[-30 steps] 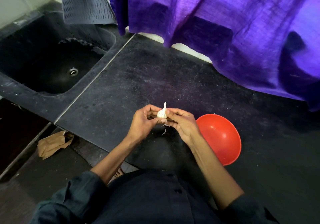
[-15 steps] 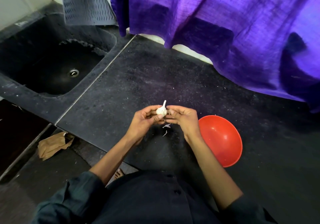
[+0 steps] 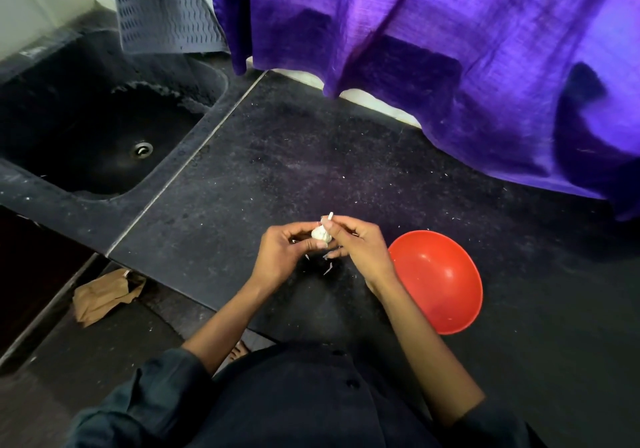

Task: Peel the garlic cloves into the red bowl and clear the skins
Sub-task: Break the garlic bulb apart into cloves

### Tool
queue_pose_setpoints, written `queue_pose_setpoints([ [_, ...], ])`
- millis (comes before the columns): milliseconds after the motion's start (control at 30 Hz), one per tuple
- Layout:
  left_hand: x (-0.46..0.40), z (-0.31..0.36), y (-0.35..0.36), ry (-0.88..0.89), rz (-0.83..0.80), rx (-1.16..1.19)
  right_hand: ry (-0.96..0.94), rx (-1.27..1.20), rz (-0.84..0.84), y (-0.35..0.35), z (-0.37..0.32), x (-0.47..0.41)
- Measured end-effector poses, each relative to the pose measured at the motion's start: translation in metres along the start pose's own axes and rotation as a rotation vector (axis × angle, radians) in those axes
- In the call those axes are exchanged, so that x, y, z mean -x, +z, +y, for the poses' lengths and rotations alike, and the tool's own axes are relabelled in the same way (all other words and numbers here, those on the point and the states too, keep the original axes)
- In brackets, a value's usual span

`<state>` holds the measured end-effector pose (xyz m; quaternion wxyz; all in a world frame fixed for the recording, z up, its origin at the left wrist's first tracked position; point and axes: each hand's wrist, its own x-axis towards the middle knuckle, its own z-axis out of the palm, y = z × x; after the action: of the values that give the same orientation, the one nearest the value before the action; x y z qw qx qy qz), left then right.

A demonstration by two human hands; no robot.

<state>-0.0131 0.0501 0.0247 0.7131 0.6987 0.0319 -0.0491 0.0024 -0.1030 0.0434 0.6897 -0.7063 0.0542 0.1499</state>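
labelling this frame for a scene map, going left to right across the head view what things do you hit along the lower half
brown paper bag on the floor → left hand → garlic bulb, held by both hands → right hand → red bowl on the black counter

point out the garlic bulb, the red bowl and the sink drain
garlic bulb [image 3: 321,233], head view, white rounded body
red bowl [image 3: 446,274], head view, inner wall
sink drain [image 3: 141,149], head view, metal centre
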Motion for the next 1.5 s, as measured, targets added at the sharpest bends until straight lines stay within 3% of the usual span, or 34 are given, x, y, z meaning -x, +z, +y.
queue_pose_setpoints([
  [233, 0.007, 0.008, 0.004, 0.101, 0.12, -0.031, 0.076, -0.229, -0.042, 0.006, 0.0, 0.005],
  [400, 0.009, 0.0, 0.008, 0.143, 0.162, -0.109, 0.042, -0.277, 0.019, 0.009, 0.004, 0.005],
  [567, 0.002, 0.003, 0.008, -0.047, 0.104, 0.187, -0.019, -0.222, 0.032, 0.003, 0.005, 0.004],
  [1033, -0.009, 0.013, 0.0, -0.36, 0.061, 0.514, -0.169, -0.105, 0.025, 0.005, 0.014, 0.001],
  [1267, -0.007, 0.011, 0.009, -0.34, 0.137, 0.529, -0.117, -0.207, 0.028, 0.008, 0.01, 0.005],
  [1500, -0.002, 0.01, 0.007, -0.207, 0.071, 0.395, -0.119, -0.201, 0.068, 0.007, 0.011, 0.005],
])
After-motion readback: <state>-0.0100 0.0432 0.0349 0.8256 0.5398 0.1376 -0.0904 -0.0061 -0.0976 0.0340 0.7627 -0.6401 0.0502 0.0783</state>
